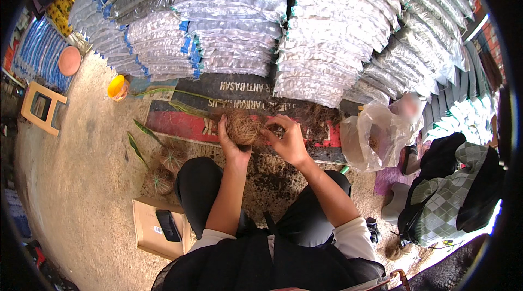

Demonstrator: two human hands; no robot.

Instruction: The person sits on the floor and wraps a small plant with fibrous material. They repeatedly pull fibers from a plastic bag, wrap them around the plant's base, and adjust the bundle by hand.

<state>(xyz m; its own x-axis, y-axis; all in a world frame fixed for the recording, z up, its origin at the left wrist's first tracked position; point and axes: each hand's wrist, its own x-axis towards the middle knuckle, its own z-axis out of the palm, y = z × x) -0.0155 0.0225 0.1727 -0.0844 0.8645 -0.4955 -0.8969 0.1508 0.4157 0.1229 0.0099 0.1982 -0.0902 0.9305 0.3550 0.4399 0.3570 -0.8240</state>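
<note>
A round ball of brown coconut fibre (pixel 243 127) is cradled in my left hand (pixel 233 148), its palm and fingers curved round the left and lower sides. Long green leaves (pixel 188 108) with pale edges stretch left from beside the ball; whether they are joined to it I cannot tell. My right hand (pixel 290 141) is at the ball's right side, thumb and forefinger drawn together near the loose fibres. What they pinch, if anything, is too small to make out. Below lies a black and red printed sheet (pixel 182 123) strewn with dark soil.
Two fibre balls (pixel 162 181) and loose leaves (pixel 137 150) lie at left, near a cardboard box (pixel 148 231) bearing a phone (pixel 168 225). A clear plastic bag (pixel 357 141) stands right, beside another person (pixel 444 198). Stacked filled bags (pixel 234 35) line the back; a stool (pixel 54 119) stands far left.
</note>
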